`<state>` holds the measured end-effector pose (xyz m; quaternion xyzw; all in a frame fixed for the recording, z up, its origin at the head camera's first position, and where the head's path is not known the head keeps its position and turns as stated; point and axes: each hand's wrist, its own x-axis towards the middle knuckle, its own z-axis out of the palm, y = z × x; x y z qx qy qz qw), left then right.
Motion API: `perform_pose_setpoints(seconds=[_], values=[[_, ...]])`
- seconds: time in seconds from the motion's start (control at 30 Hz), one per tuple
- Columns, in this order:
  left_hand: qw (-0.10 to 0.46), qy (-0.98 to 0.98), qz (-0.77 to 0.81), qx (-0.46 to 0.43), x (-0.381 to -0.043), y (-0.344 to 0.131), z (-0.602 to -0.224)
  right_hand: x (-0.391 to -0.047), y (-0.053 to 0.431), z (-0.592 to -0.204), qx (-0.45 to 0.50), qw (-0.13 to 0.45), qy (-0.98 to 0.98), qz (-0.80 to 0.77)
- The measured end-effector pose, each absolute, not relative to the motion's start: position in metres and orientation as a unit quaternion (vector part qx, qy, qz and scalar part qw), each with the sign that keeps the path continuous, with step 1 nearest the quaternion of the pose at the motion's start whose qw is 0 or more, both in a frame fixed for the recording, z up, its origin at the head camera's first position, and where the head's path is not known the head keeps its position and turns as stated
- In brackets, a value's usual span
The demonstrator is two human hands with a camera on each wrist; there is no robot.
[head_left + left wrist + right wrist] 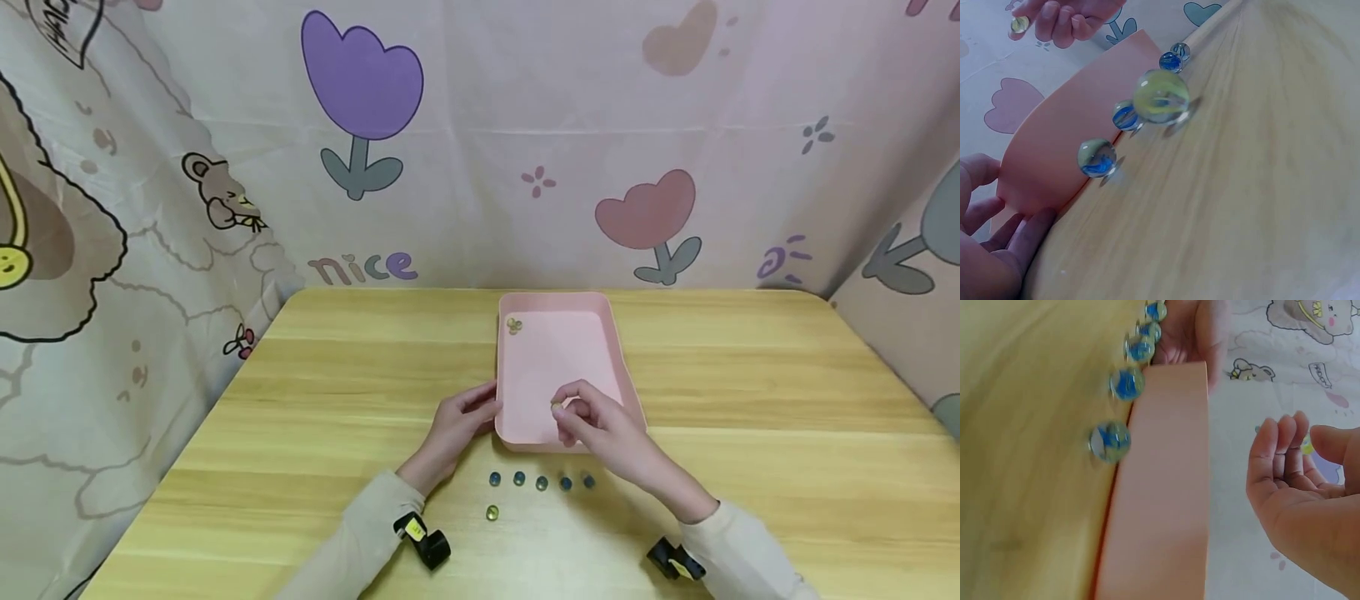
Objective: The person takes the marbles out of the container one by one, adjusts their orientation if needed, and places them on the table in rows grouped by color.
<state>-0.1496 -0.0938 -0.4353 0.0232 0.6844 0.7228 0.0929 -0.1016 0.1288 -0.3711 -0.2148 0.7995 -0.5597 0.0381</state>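
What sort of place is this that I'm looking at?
Probably an indoor spot set up for tabletop filming: a wooden table bordered on three sides by cartoon-printed sheets, and small black devices worn at both wrists. The wider room is out of view.

Place: a curtained nook, homely in look; whether home or studio, cannot tell. Desk [750, 375]: wood-grain top, rounded far corners. Cloth [480, 67]: pale, creased, hangs behind the desk and at both sides. Prints: purple tulip [363, 83], pink tulip [652, 212], bear [221, 196], cherries [242, 340], lettering "nice" [375, 267].
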Motion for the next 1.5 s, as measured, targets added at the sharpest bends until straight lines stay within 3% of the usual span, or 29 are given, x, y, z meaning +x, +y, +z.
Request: perform_pose_setpoints(seconds=[0.3, 0.8, 1.5], values=[[0.097, 0.669, 0.736, 0.029, -0.152, -0.092, -0.438, -0.093, 0.123, -0.37, -0.236, 0.057, 0.794, -0.558], [0.093, 0.666, 0.739, 0.029, -0.153, -0.091, -0.437, -0.071, 0.124, -0.368, -0.256, 0.14, 0.784, -0.548], [0.095, 0.666, 0.739, 0.028, -0.15, -0.094, -0.437, -0.036, 0.106, -0.404, -0.215, 0.157, 0.788, -0.555]])
